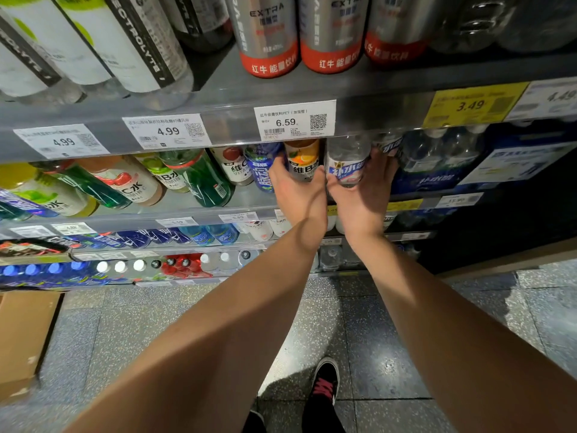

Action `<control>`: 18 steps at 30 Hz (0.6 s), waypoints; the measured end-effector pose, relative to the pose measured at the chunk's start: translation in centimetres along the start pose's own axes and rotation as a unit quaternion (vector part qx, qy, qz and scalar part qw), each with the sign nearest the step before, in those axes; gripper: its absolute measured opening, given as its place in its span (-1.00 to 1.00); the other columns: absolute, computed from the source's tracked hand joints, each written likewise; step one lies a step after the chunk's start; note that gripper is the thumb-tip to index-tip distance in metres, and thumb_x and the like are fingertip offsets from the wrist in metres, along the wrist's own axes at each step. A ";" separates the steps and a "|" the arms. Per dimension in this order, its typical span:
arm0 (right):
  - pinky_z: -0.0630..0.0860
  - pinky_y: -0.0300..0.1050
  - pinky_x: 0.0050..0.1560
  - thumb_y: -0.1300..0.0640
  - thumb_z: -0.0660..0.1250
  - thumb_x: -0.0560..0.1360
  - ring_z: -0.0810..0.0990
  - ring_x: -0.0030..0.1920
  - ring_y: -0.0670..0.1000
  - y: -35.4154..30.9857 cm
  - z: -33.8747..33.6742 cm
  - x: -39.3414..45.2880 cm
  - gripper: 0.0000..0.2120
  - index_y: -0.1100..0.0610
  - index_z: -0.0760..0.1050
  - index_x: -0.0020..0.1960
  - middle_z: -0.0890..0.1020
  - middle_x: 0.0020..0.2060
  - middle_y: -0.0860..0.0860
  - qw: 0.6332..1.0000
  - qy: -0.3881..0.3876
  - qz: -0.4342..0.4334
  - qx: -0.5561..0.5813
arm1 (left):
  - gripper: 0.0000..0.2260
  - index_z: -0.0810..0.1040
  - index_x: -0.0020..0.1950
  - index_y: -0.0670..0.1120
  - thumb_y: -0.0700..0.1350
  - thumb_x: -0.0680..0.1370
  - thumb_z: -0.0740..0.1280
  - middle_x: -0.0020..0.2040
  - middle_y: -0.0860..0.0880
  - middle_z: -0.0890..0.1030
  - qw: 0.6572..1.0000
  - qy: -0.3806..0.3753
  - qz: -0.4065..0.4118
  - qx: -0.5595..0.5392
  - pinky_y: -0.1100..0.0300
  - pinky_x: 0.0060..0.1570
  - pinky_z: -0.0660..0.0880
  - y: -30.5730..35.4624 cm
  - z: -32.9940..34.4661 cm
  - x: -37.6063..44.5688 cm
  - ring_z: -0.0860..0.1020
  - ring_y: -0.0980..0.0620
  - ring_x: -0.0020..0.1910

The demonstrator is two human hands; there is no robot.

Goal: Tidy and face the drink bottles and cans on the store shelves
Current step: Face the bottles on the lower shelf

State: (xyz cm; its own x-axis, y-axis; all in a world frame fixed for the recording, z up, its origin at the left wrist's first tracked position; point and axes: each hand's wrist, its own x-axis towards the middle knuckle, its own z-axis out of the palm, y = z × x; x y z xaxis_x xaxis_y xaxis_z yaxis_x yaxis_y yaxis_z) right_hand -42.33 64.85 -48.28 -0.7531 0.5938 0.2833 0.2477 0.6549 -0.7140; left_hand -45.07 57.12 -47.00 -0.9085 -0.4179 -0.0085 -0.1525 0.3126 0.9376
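Store shelf (218, 198), left hand (299, 195) grip around orange bottle (304, 159), right hand (362, 195) grip around clear bottle (346, 160).

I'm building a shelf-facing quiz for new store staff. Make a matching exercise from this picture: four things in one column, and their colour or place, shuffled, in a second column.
Things:
1. 6.59 price tag
2. 3.49 price tag
3. orange-label bottle
4. clear bottle with blue lettering

Colour or place:
A. in the right hand
B. yellow
C. white, below the silver and red bottles
D. in the left hand

Pairs: 1-C, 2-B, 3-D, 4-A
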 end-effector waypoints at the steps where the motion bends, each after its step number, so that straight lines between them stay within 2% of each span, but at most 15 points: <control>1: -0.24 -0.53 0.36 -0.13 0.43 0.37 0.32 0.46 0.24 0.2 0.2 0.0 -0.22 0.31 0.35 0.42 0.45 0.35 0.26 1.000 0.003 -0.004 -0.010 | -0.45 0.48 0.28 -0.17 -0.09 0.36 0.58 0.21 -0.08 0.56 1.000 0.003 -0.004 0.004 0.36 0.01 0.27 0.1 0.2 0.2 0.53 -0.05 0.17; 3: -0.31 -0.54 0.33 -0.16 0.41 0.39 0.33 0.46 0.21 0.4 0.5 0.1 -0.23 0.30 0.36 0.42 0.46 0.36 0.24 1.000 0.003 -0.005 -0.024 | -0.51 0.48 0.20 -0.18 -0.09 0.36 0.58 0.15 -0.07 0.56 1.000 0.008 -0.009 0.009 0.36 -0.05 0.25 0.2 0.5 0.5 0.54 -0.04 0.12; 5: -0.27 -0.56 0.33 -0.14 0.42 0.39 0.33 0.45 0.20 0.4 0.5 0.1 -0.25 0.30 0.37 0.40 0.46 0.36 0.22 1.000 0.001 0.008 -0.022 | -0.54 0.48 0.15 -0.19 -0.09 0.37 0.57 0.11 -0.07 0.56 1.000 0.009 -0.010 0.012 0.33 -0.08 0.26 0.2 0.6 0.7 0.53 -0.04 0.08; 8: 0.05 -0.41 0.39 -0.06 0.44 0.34 0.34 0.44 0.21 0.4 0.4 0.1 -0.27 0.31 0.38 0.38 0.44 0.35 0.24 1.000 0.000 0.015 0.010 | -0.56 0.50 0.11 -0.17 -0.05 0.36 0.58 0.06 -0.07 0.59 1.000 0.023 0.001 0.020 0.14 0.01 0.43 -0.2 0.4 1.1 0.56 -0.07 0.06; 10: 0.17 -0.30 0.39 -0.03 0.46 0.34 0.35 0.44 0.22 0.3 0.2 0.0 -0.26 0.32 0.37 0.39 0.42 0.36 0.26 0.999 0.004 0.017 0.029 | -0.56 0.51 0.10 -0.16 -0.03 0.35 0.58 0.04 -0.06 0.60 0.999 0.028 0.013 0.025 0.07 0.06 0.47 -0.6 0.2 1.4 0.56 -0.06 0.05; 15: 0.16 -0.34 0.41 -0.03 0.44 0.33 0.34 0.46 0.19 0.3 0.3 -0.1 -0.25 0.27 0.35 0.42 0.41 0.39 0.24 0.998 0.006 0.026 0.054 | -0.65 0.45 -0.03 -0.09 -0.06 0.32 0.52 -0.08 -0.03 0.53 0.997 0.061 0.048 0.003 0.02 0.00 0.47 -0.8 -1.0 1.5 0.52 -0.09 -0.04; 16: 0.08 -0.45 0.41 -0.06 0.43 0.34 0.33 0.46 0.18 0.3 0.3 -0.2 -0.25 0.25 0.35 0.43 0.40 0.40 0.22 0.998 0.005 0.024 0.051 | -0.64 0.42 -0.03 -0.09 -0.07 0.31 0.51 -0.07 -0.04 0.51 0.996 0.073 0.047 -0.011 0.03 0.00 0.46 -0.8 -1.5 1.6 0.50 -0.09 -0.03; 18: -0.13 -0.65 0.30 -0.07 0.42 0.34 0.31 0.46 0.15 0.3 0.3 -0.3 -0.25 0.23 0.34 0.44 0.39 0.41 0.20 0.999 0.007 0.023 0.049 | -0.58 0.41 0.01 -0.13 -0.12 0.29 0.54 0.00 -0.04 0.46 0.994 0.099 0.031 -0.024 0.13 0.02 0.39 -1.1 -2.3 2.2 0.45 -0.08 0.02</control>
State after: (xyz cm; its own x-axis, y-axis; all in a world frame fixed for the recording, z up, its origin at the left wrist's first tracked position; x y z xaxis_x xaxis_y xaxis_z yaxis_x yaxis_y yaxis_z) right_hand -42.24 64.68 -48.78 -0.7337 0.6290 0.2569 0.2212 0.5786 -0.7850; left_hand -46.06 53.91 -47.22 -0.8205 -0.5601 0.1140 -0.0757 0.3041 0.9496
